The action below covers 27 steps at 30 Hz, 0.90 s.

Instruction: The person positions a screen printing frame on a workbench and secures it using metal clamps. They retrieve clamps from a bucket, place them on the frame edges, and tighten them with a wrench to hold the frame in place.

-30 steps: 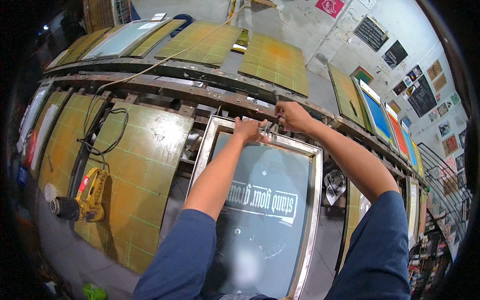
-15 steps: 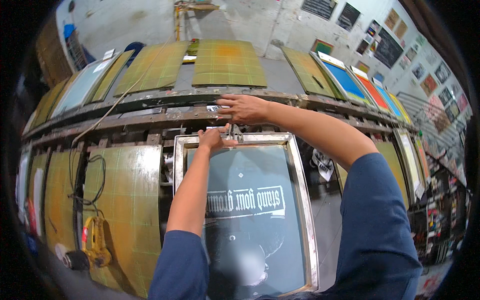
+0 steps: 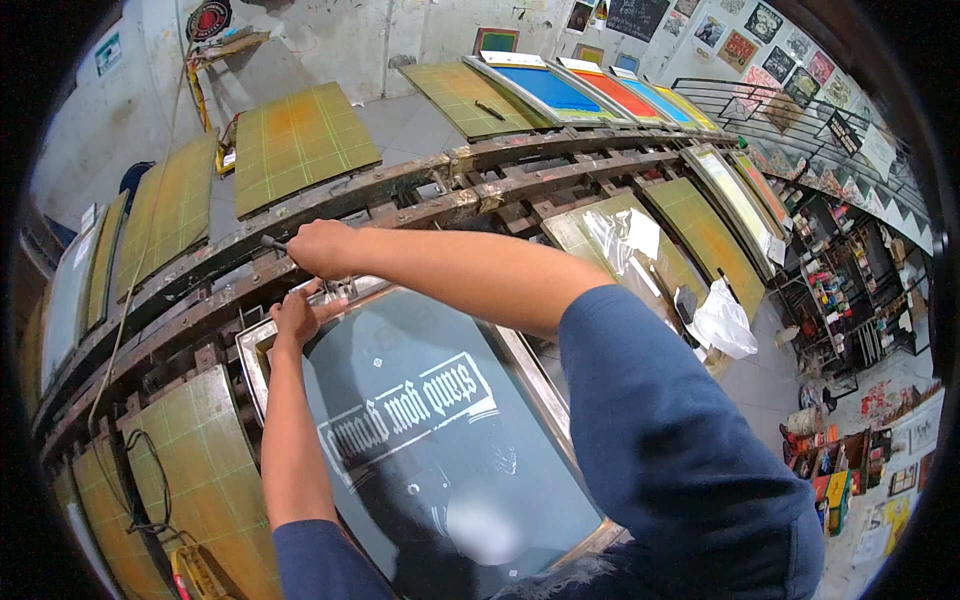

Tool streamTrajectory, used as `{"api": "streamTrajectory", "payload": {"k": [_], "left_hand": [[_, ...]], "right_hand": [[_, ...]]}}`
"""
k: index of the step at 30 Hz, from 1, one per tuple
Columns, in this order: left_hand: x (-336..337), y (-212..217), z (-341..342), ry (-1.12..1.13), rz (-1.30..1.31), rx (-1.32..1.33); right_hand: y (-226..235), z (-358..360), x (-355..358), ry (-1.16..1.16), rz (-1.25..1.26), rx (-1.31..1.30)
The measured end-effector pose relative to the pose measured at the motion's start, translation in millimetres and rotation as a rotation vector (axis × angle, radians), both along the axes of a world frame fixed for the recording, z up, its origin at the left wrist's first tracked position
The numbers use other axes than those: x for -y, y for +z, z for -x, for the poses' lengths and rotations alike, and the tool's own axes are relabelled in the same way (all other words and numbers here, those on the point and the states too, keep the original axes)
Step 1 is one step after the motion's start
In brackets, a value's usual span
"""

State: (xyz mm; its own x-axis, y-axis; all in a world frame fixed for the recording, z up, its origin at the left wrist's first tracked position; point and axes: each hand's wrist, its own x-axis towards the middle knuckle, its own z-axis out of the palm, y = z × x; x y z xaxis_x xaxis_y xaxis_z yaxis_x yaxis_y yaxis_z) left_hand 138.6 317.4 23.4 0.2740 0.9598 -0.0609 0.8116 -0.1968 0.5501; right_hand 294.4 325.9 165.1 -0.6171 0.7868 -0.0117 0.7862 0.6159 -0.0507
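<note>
In front of me lies a screen printing frame (image 3: 522, 372), its grey-blue mesh bearing white blackletter lettering in a box. My left hand (image 3: 297, 316) grips its far rim, thumb and forefinger spread beside a metal clamp (image 3: 338, 289). Just beyond, my right hand (image 3: 322, 248) is closed round a dark tool handle (image 3: 272, 242) whose end sticks out to the left. The hand hides the rest of that tool. Both forearms reach across the screen, and a shadow covers part of the mesh.
Long metal rails (image 3: 215, 312) run behind the frame. A yellow-green printing board (image 3: 195, 475) stands at left, with a yellow power tool (image 3: 200, 572) and a black cable. At right, a board (image 3: 600, 235) carries clear plastic, and a white plastic bag (image 3: 722, 322) lies nearby. Coloured screens (image 3: 545, 88) line the far side.
My view has swung right, so the frame looks tilted and more shelving shows at right. My right hand has turned from outstretched fingers to a closed grip on the handle; my left stays by the clamp.
</note>
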Motion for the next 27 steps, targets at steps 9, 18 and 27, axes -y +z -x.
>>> {"api": "streamTrajectory", "payload": {"k": [9,18,27], "left_hand": [[12.0,8.3,8.2,-0.036,-0.167,-0.071],[10.9,16.5,6.2,-0.012,-0.019,-0.163],[9.2,12.1,0.1,-0.026,-0.036,-0.109]], "right_hand": [[38.2,-9.8,-26.4,0.525,-0.088,0.427],[28.1,-14.1,-26.1,0.800,-0.426,0.618],[32.2,-0.4,-2.9,-0.340,0.303,0.077]]}}
